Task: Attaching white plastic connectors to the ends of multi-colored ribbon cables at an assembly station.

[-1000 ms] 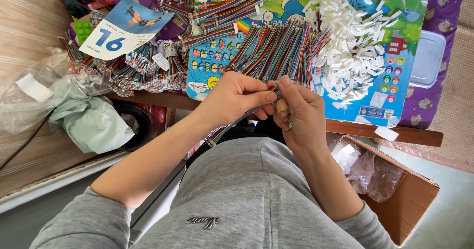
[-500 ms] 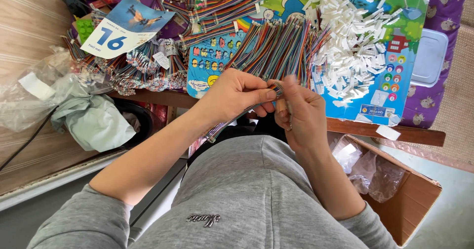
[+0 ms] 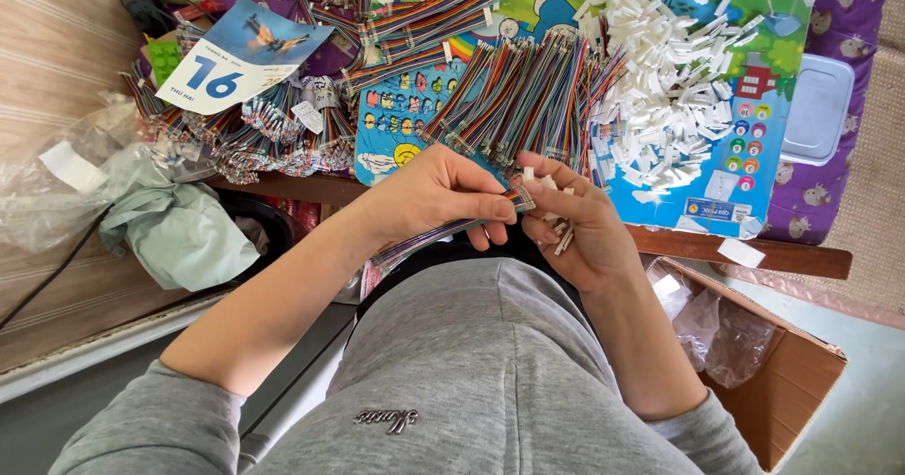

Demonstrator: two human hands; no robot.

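Left hand [image 3: 438,192] closed on a flat strip of rainbow-coloured wires [image 3: 443,232], thumb and fingers pinching it near its end; the strip trails down and back under the wrist toward the lap. Right hand [image 3: 575,230] curled, fingertips meeting the strip's end just beside the left thumb, with a few small white plastic connectors [image 3: 558,235] cupped in the palm — one seems pressed at the wire tips, though too small to tell exactly.

Just beyond the hands, on a bright cartoon play mat [image 3: 754,164] covering a low wooden table [image 3: 754,253]: a fanned bundle of the same coloured wire strips [image 3: 528,98], and right of it a loose heap of white connectors [image 3: 669,79]. More wire strips [image 3: 424,18] further back, and a tangled pile of finished ones [image 3: 264,140] at the left edge, beside a calendar page [image 3: 236,56] with a large numeral.

Clear plastic lid [image 3: 818,107] on the purple cloth at far right. Cardboard box [image 3: 801,381] with crumpled clear plastic by the right elbow — pale green bag [image 3: 179,235] and clear plastic wrap [image 3: 57,183] off to the left. Grey sweatshirt [image 3: 471,371] filling the lower view.
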